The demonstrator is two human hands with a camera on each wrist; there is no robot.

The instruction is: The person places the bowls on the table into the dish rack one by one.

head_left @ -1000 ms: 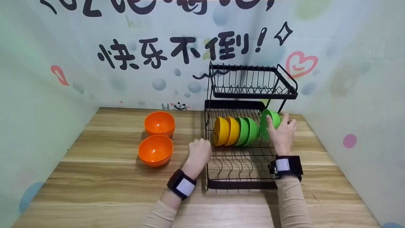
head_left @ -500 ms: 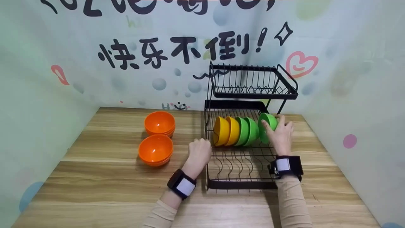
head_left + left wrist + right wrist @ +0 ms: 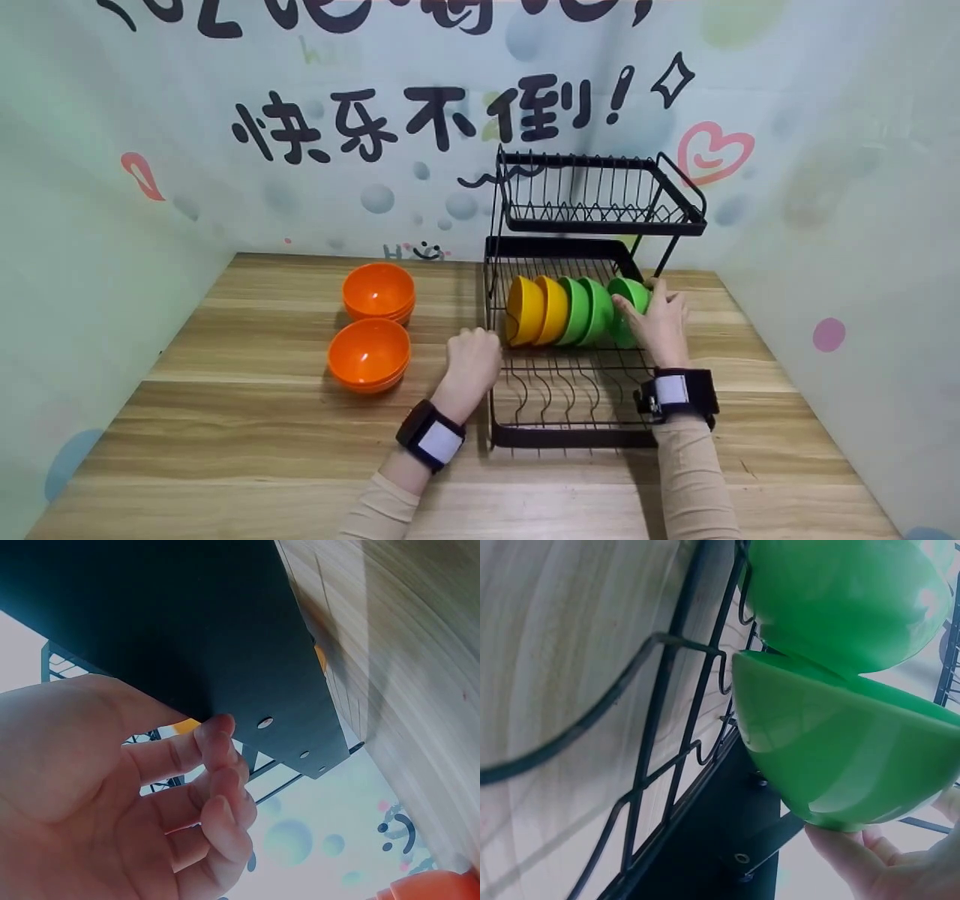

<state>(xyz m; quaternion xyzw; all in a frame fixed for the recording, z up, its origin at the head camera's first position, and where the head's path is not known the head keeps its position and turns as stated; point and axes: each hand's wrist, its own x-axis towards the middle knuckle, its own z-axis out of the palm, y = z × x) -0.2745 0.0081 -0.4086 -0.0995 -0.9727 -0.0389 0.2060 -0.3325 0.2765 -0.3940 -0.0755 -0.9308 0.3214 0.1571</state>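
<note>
My right hand [image 3: 660, 324] holds a green bowl [image 3: 624, 309] on its side at the right end of a row in the lower tier of a black dish rack [image 3: 574, 436]. In the right wrist view, the held bowl [image 3: 847, 742] leans close against a neighbouring green bowl [image 3: 840, 600], with fingers at its base. Two yellow bowls [image 3: 534, 311] and two other green bowls [image 3: 585, 311] stand tilted in that row. At the rack's left side, my left hand [image 3: 474, 360] grips its edge; curled fingers meet the dark side panel [image 3: 187, 637] in the left wrist view.
Two stacks of orange bowls, a back one [image 3: 379, 291] and a front one [image 3: 369, 354], stand on the wooden table [image 3: 247, 435] left of the rack. An upper tier [image 3: 600, 225] overhangs the rack's back. Printed cloth walls [image 3: 187, 90] enclose the table.
My right hand has brought the green bowl down and left, closer to the other green bowls in the row. The left hand has stayed at the rack's edge.
</note>
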